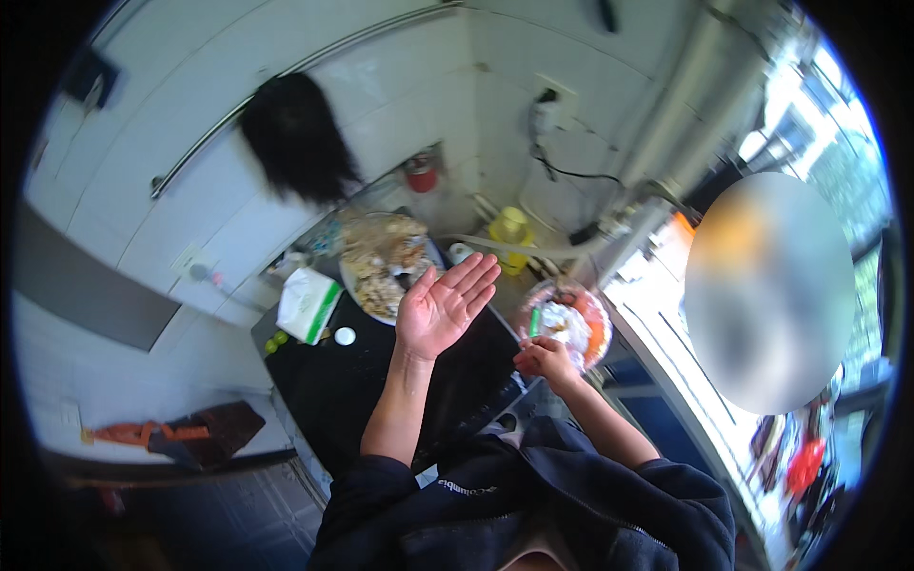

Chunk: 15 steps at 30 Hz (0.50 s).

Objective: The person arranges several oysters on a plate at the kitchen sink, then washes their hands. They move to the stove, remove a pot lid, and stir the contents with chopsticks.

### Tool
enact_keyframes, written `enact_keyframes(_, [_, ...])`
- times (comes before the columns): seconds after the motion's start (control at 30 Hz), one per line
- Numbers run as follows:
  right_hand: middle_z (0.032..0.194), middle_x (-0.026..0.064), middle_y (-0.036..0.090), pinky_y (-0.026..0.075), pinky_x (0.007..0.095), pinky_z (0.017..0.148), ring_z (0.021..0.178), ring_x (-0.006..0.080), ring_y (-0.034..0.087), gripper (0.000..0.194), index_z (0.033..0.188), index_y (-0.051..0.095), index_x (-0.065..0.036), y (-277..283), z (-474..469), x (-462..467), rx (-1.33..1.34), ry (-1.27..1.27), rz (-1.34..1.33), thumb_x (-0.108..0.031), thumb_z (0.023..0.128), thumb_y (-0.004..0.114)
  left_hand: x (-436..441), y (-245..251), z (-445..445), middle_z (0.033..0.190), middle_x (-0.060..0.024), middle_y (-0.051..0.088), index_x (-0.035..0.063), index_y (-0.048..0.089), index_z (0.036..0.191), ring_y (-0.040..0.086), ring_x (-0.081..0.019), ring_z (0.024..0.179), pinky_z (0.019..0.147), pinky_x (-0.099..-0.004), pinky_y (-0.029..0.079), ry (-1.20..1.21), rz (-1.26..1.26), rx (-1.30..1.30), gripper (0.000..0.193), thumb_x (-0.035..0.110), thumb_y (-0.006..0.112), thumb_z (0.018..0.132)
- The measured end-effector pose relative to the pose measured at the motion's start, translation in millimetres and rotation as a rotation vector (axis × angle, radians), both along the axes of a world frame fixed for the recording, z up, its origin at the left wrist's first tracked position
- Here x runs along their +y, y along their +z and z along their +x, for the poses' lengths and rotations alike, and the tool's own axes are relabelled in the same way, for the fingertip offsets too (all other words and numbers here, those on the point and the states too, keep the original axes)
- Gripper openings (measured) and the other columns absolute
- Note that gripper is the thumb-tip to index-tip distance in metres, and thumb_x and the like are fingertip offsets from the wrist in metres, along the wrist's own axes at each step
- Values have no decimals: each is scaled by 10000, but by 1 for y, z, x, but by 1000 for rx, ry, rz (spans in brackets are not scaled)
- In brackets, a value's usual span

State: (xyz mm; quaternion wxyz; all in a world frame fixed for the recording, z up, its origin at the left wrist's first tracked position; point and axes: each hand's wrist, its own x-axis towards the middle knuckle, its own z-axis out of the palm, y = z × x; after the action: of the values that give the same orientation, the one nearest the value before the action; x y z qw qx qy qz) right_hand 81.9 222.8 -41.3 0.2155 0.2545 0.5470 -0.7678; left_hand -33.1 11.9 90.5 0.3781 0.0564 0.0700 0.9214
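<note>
My left hand is held palm up over the black tabletop, its fingers stretched out and nothing on the palm. The skin of the palm and wrist looks wet. Beyond it stands a large round dish of pale brown food pieces, partly overlapping my fingers in view. My right hand has its fingers curled at the near left rim of a round basin. Inside the basin lie a white plastic bag with a green strip and something orange. Whether the fingers pinch anything is too blurred to tell.
A white and green soft pack, a white round lid and small green fruits sit at the table's left. Behind are a yellow container and a red container. A dark hairy bundle hangs from a metal rail.
</note>
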Motion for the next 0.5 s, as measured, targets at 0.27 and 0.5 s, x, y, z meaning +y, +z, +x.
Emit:
enact_keyframes(0.27, [817,70,681,546,264,615,672,136,654,214,989,615,-43,-19,120,98,57,-497,27,-229,997,508,161,-47,69,819,-50,594,62,590,952,574,-204,885,1021,-410,411,-541,-190,-42,244,251,442,995])
enact_keyframes(0.5, [715,71,659,474,209,527,566,95,592,183,850,619,-27,-30,241,238,226,-1084,192,-188,937,618,334,-95,153,517,59,176,119,471,814,213,-97,476,559,-266,332,-958,-334,-164,275,256,381,1034])
